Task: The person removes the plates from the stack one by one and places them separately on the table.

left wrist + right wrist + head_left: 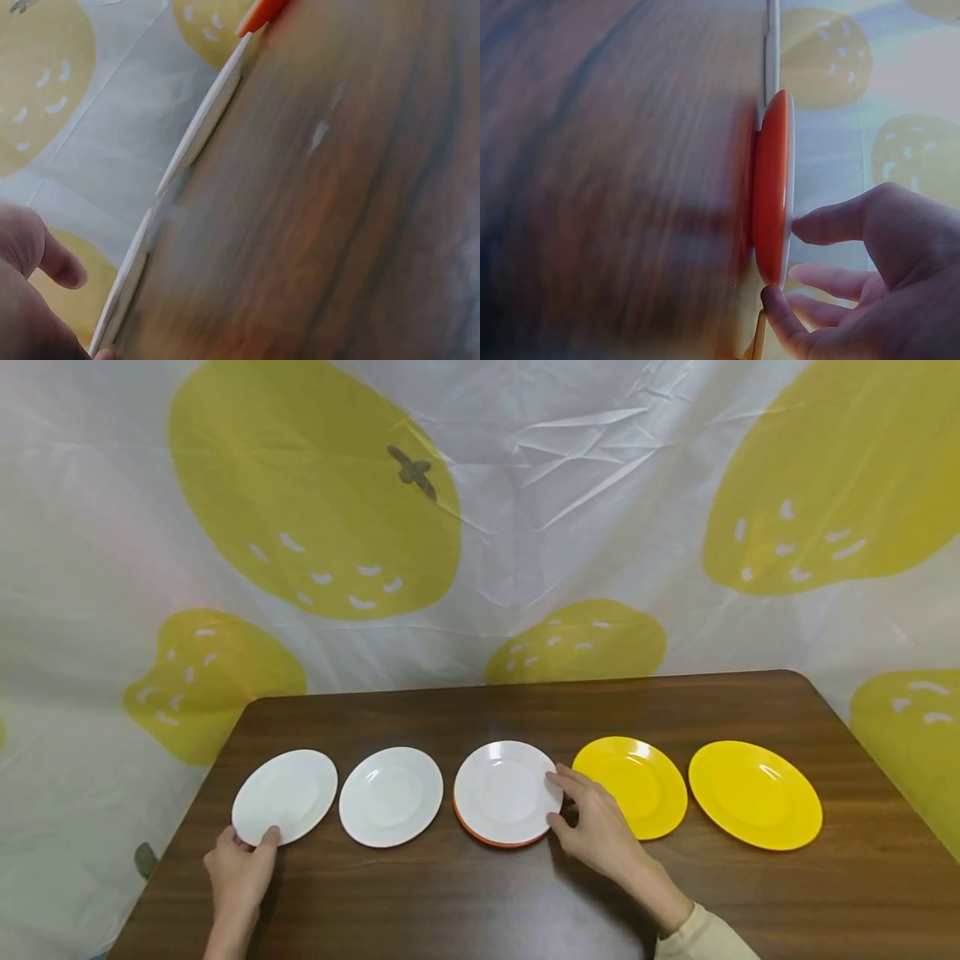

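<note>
Over the near rim of the leftmost white plate (288,793), my left hand (240,868) has its thumb raised off the surface, while a fingertip (105,354) meets the rim. A second white plate (391,797) lies to its right. In the middle, a white plate (504,789) sits on an orange plate (771,187). My right hand (596,827) holds the right edge of this stack, thumb on the white face and a fingertip at the rim below. Part of a yellow plate (633,785) is hidden behind the right hand.
Another yellow plate (757,797) lies at the right end of the row. All rest on a dark brown wooden table (420,902). Behind the table's far edge hangs a white cloth (480,527) printed with large yellow fruit.
</note>
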`<state>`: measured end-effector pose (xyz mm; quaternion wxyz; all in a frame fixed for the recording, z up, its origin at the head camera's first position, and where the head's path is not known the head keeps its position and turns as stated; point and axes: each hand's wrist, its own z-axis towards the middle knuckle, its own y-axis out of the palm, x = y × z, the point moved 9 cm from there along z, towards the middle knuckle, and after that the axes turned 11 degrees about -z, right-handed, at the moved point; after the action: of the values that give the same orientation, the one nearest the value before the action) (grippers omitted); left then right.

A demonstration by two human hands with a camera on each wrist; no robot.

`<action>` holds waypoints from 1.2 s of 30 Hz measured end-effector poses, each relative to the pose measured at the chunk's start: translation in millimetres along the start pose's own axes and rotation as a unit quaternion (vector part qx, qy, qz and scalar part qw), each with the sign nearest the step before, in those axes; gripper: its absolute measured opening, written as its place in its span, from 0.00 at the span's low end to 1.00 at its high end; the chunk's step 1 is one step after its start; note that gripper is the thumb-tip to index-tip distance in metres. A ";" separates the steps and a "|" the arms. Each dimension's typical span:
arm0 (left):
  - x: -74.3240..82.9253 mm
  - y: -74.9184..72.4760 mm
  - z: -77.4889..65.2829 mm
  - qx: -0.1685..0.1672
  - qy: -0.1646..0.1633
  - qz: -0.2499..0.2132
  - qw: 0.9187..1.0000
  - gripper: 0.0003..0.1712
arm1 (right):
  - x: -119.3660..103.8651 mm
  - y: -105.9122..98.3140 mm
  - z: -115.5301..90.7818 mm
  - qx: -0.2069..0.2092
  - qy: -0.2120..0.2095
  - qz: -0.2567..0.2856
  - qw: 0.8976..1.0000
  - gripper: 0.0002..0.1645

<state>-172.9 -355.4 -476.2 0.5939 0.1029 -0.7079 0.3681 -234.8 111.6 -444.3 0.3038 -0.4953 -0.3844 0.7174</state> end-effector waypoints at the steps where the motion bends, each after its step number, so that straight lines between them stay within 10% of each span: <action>1: 0.2 1.1 -1.2 -0.001 -0.002 0.000 1.000 0.35 | 0.0 -0.2 0.1 0.001 0.000 -0.001 1.000 0.30; 22: 18.7 14.4 -13.6 0.025 0.009 -0.022 0.999 0.47 | 0.5 2.2 -0.3 -0.013 0.014 -0.001 1.000 0.30; 36: 72.1 81.9 -43.4 -0.064 0.102 -0.034 0.992 0.38 | 3.0 0.7 -1.7 -0.002 0.012 -0.004 1.000 0.30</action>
<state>-207.1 -248.4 -441.8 0.6805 0.0503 -0.6619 0.3103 -234.2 114.1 -446.7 0.3102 -0.5028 -0.3841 0.7096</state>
